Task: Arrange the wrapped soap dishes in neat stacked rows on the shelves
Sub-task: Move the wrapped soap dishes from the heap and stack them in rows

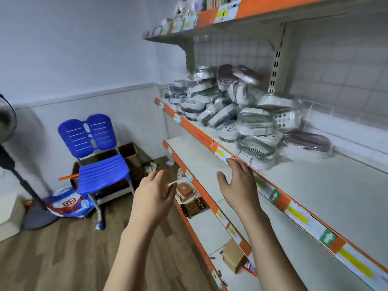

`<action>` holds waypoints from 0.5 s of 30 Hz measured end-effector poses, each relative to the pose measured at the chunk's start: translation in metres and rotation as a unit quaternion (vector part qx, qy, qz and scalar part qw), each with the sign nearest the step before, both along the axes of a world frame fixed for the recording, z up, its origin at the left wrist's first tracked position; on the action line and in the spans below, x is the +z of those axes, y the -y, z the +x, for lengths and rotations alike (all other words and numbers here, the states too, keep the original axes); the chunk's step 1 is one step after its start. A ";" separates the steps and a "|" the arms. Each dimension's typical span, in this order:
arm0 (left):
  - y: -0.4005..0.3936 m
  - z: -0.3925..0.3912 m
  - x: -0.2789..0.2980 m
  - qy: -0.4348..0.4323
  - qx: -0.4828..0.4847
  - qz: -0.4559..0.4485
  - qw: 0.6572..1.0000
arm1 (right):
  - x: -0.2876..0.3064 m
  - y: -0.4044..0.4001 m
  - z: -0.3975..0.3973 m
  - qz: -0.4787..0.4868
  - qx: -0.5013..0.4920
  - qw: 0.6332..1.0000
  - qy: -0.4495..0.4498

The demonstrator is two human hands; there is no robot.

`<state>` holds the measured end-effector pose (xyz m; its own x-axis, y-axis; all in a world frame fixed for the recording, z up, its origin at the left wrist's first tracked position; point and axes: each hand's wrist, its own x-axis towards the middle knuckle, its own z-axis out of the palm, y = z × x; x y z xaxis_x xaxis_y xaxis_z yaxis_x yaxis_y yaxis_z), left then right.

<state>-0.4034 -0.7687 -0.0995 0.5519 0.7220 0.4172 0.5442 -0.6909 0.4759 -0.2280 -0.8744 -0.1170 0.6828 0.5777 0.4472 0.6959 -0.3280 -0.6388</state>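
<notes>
The wrapped soap dishes point(235, 110) lie in a loose, tumbled heap on the middle shelf point(327, 185), piled against its back wall and spreading from the far end toward the upright bracket. Most are white or grey under clear film; a few are dark maroon, one of which point(310, 143) lies apart at the near side of the heap. One clear-wrapped dish point(256, 152) sits at the shelf's front edge, just behind the orange price strip point(281, 198).

The right hand point(239, 183) hovers at that front edge, fingers spread wide and straight, fingertips near the strip and just below the front dish, holding nothing. The left hand point(155, 194) is raised in front of the lower shelves, fingers relaxed and slightly bent, also holding nothing.

The lower shelf point(193, 156) carries a brown boxed item point(185, 193) and a dark packet point(196, 206) toward its front edge; a small cardboard box point(233, 257) sits on the shelf beneath. The top shelf point(252, 19) holds assorted packaged goods. On the wooden floor point(52, 255) stand a blue plastic chair point(98, 156), cardboard boxes point(130, 156), a printed bag point(69, 203) and a standing fan point(8, 131).
</notes>
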 end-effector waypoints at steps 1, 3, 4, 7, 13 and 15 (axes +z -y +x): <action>-0.014 0.009 0.006 0.005 0.000 0.007 1.000 | 0.002 -0.015 0.010 0.012 -0.003 1.000 0.000; -0.036 0.029 0.012 0.012 -0.003 0.016 1.000 | 0.004 -0.039 0.031 0.028 -0.018 0.999 0.005; -0.042 0.037 0.013 0.015 -0.008 0.017 1.000 | 0.005 -0.045 0.038 0.034 -0.027 0.999 0.010; -0.058 0.064 0.003 0.014 -0.038 -0.001 0.999 | 0.002 -0.054 0.059 0.049 -0.062 0.997 0.012; -0.061 0.135 -0.022 -0.009 -0.133 -0.048 0.990 | -0.016 -0.028 0.101 0.057 -0.147 0.985 0.070; -0.056 0.163 -0.024 -0.005 -0.179 -0.049 0.983 | -0.019 -0.012 0.115 0.040 -0.188 0.979 0.075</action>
